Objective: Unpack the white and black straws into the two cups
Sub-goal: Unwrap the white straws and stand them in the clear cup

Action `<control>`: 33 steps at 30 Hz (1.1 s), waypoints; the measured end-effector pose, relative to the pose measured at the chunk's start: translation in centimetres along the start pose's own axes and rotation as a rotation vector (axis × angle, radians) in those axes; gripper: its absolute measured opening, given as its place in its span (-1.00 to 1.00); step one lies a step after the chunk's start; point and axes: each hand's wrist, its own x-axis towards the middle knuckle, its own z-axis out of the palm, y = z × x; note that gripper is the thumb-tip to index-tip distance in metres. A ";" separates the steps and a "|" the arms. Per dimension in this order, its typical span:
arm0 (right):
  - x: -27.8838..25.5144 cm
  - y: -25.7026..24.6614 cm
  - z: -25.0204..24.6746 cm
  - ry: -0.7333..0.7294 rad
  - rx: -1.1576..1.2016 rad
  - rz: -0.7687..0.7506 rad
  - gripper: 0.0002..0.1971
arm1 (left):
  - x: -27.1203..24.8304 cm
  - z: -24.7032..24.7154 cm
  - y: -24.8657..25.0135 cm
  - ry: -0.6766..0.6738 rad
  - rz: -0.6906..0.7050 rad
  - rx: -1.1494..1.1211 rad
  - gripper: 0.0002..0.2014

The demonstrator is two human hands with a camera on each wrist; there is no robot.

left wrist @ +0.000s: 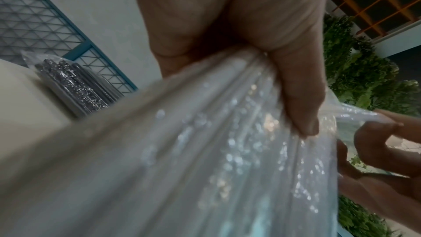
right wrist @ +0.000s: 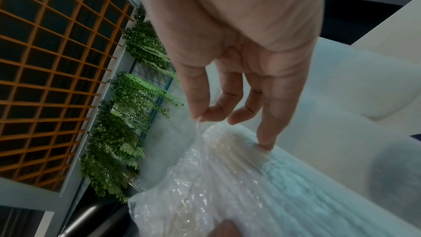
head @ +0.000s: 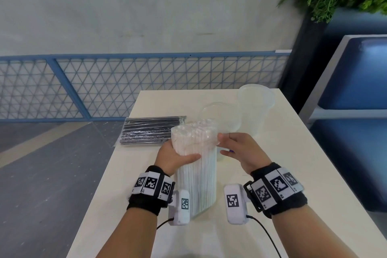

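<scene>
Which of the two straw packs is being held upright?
The white straw pack: the left hand grips it standing on the table. The black straw pack lies flat, untouched.

No readable words, brands or numbers in any view. Only signs: black-and-white square fiducial markers on white blocks of left wristband [head: 151, 182] and right wristband [head: 276, 184], plus one marker each on left wrist camera housing [head: 184, 203] and right wrist camera housing [head: 232, 200]. Tiny dark marks beside markers too small to read. White straw pack [head: 196, 165] wrapper, black straw pack [head: 146, 130] wrapper and clear cups [head: 255, 100] show no legible print.
</scene>
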 end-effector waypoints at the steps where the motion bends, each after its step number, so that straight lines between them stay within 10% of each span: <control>1: -0.1 -0.2 0.1 -0.003 0.014 0.003 -0.72 | 0.0 0.0 0.0 0.003 0.000 -0.002 -0.23; 24: -0.8 -2.6 2.6 -0.096 0.369 -0.118 -0.85 | 0.4 -0.7 -0.7 0.023 0.012 0.060 -0.54; 28: 0.1 -3.4 2.6 -0.048 0.121 -0.210 -0.62 | 0.2 -0.5 -0.3 0.028 0.044 0.077 -0.47; 33: 1.0 -3.0 2.5 0.014 -0.460 -0.374 -0.86 | -0.3 -0.9 0.0 0.046 0.034 0.099 -0.47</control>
